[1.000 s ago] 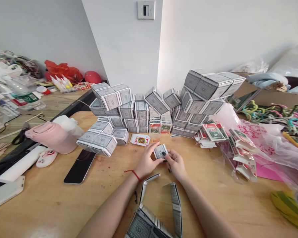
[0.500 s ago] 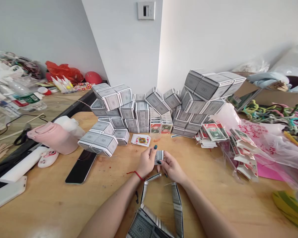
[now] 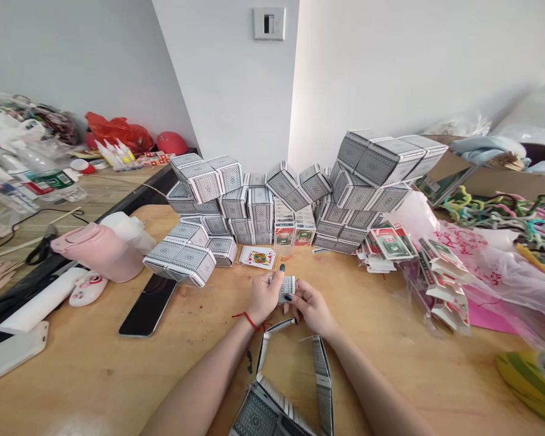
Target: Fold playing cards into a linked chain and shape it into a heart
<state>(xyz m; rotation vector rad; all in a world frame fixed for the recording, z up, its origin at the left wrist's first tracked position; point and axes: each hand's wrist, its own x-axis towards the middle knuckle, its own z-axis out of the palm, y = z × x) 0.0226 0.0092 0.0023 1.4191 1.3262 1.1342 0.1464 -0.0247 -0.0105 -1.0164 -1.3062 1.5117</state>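
Observation:
Between my two hands is a playing card (image 3: 287, 289) with a grey patterned back. My left hand (image 3: 266, 295) grips its left side, thumb on top. My right hand (image 3: 312, 306) pinches its lower right edge, thumb pressed on the back. Whether more than one card is held I cannot tell. Just below my hands lies an open frame of folded cards (image 3: 326, 375), joined to a closed card block (image 3: 257, 418) at the bottom edge. Beyond my left hand, a face-up queen card (image 3: 257, 257) rests on the table (image 3: 200, 357).
Stacked card blocks (image 3: 258, 209) stand along the back, rising to a taller stack (image 3: 372, 160) at right. At left lie a phone (image 3: 148, 306) and a pink bottle (image 3: 102, 251). Card boxes (image 3: 393, 242), plastic bags (image 3: 476, 248) and yellow tape (image 3: 527, 381) occupy the right side.
Both hands have shifted slightly left with the card, and more of its patterned back shows. The card blocks behind stand as before.

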